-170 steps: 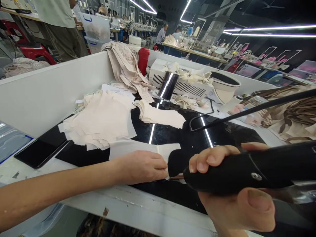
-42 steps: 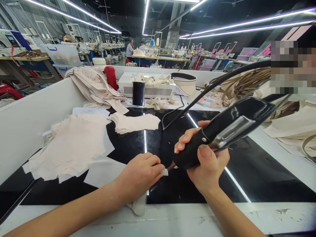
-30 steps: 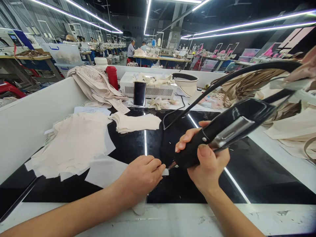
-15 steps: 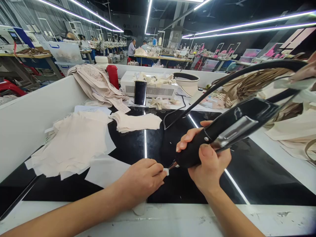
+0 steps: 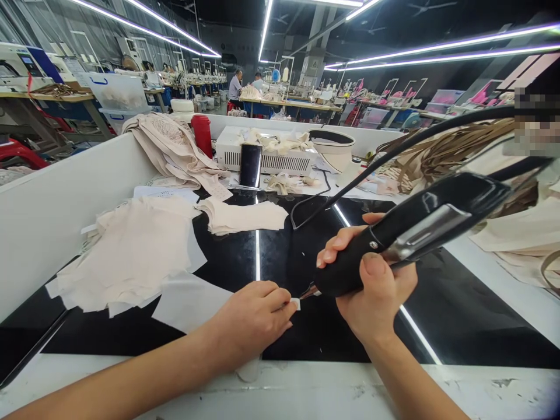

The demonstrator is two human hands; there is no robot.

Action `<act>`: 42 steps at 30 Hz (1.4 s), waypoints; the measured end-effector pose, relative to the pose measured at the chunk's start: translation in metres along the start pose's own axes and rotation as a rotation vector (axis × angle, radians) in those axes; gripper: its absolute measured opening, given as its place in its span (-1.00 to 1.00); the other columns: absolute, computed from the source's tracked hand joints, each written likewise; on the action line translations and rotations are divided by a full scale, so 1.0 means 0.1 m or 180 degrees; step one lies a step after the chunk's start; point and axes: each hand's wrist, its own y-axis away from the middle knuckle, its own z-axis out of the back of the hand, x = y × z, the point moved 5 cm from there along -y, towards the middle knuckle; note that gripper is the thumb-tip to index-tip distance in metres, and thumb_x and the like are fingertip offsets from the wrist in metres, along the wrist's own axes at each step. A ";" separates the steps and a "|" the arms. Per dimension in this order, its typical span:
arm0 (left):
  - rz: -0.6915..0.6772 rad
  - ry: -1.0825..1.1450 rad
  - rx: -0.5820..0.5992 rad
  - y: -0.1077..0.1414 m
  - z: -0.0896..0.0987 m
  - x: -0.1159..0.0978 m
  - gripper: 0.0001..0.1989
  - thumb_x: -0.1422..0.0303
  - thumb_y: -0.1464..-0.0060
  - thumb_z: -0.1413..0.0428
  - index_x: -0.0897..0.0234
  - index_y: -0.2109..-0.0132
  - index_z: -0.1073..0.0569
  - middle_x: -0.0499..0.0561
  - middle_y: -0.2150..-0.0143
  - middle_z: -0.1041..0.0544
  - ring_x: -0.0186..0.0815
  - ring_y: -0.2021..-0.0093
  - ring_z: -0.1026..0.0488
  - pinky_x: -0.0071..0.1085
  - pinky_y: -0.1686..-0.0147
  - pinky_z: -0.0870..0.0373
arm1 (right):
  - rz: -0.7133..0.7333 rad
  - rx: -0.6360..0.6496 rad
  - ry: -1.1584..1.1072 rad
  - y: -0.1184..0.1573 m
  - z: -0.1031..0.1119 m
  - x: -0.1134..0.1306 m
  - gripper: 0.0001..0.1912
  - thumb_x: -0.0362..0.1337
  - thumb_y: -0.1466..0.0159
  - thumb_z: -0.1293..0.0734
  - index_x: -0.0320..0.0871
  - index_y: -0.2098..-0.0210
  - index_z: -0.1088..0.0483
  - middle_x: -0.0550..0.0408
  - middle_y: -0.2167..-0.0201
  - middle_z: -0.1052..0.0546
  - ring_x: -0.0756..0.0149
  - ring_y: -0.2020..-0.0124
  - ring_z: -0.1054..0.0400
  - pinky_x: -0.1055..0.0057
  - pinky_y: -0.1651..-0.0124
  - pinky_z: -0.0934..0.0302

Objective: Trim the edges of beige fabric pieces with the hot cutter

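Note:
My left hand (image 5: 256, 321) is closed, pinching a small white piece (image 5: 296, 304) whose end pokes out past the fingertips. Wrapped around a black corded hand tool (image 5: 394, 239) is my right hand (image 5: 378, 291); the tool has a silver lever along its side. Its narrow metal tip (image 5: 310, 291) points left at the white piece, close beside it; whether they touch I cannot tell. A pale strip hangs partly hidden below my left wrist. Left of my hands, cut cream fabric pieces (image 5: 126, 256) lie in a loose pile, with a smaller stack (image 5: 245, 216) behind.
The glossy black board (image 5: 315, 338) lies on a white table. At the back stand a phone (image 5: 250, 165), a red cup (image 5: 202, 135) and a white vented box (image 5: 280, 160). The tool's cord (image 5: 371, 160) loops on the right, near brown straps (image 5: 455, 143). People sit far off.
My right hand and the tool have shifted slightly right, drawing the tip a little back from the white piece. My left hand keeps almost the same place and pinch.

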 end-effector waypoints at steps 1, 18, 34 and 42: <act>-0.0001 -0.0006 0.0006 0.00 0.00 0.00 -0.85 0.48 -0.43 -0.09 0.40 -0.06 -0.50 0.04 0.16 -0.56 -0.19 0.14 -0.53 -0.26 0.16 -0.54 | -0.0007 -0.0008 -0.0015 0.00 -0.01 0.01 -0.54 -0.06 -0.22 -0.60 -0.03 0.01 -0.43 0.22 0.39 -0.53 0.35 0.52 -0.43 0.39 0.50 -0.44; -0.0005 -0.0012 0.0058 -0.01 0.00 -0.01 -0.82 0.47 -0.42 -0.14 0.39 -0.11 -0.47 0.05 0.13 -0.56 -0.21 0.12 -0.52 -0.27 0.14 -0.52 | -0.0016 0.0094 0.0173 0.05 0.01 -0.02 -0.63 -0.13 -0.31 -0.52 -0.03 -0.03 -0.40 0.21 0.37 -0.52 0.35 0.48 -0.43 0.38 0.45 -0.44; 0.0050 0.0140 0.0194 0.01 0.05 0.01 -0.84 0.43 -0.46 -0.10 0.35 -0.10 -0.47 0.04 0.13 -0.56 -0.22 0.10 -0.54 -0.26 0.08 -0.54 | -0.0082 0.0099 0.0109 0.13 0.04 0.05 -0.61 -0.11 -0.30 -0.54 -0.03 -0.03 -0.41 0.20 0.36 -0.53 0.34 0.49 -0.44 0.37 0.47 -0.46; 0.0169 0.0475 0.0358 0.12 0.19 0.07 -0.87 0.54 -0.44 -0.06 0.33 -0.02 -0.48 0.04 0.14 -0.54 -0.24 0.16 -0.52 -0.27 0.08 -0.56 | -0.0085 0.0089 0.0167 0.15 0.07 0.10 -0.55 -0.05 -0.25 -0.57 -0.02 -0.02 -0.42 0.20 0.38 -0.51 0.33 0.50 -0.43 0.35 0.49 -0.45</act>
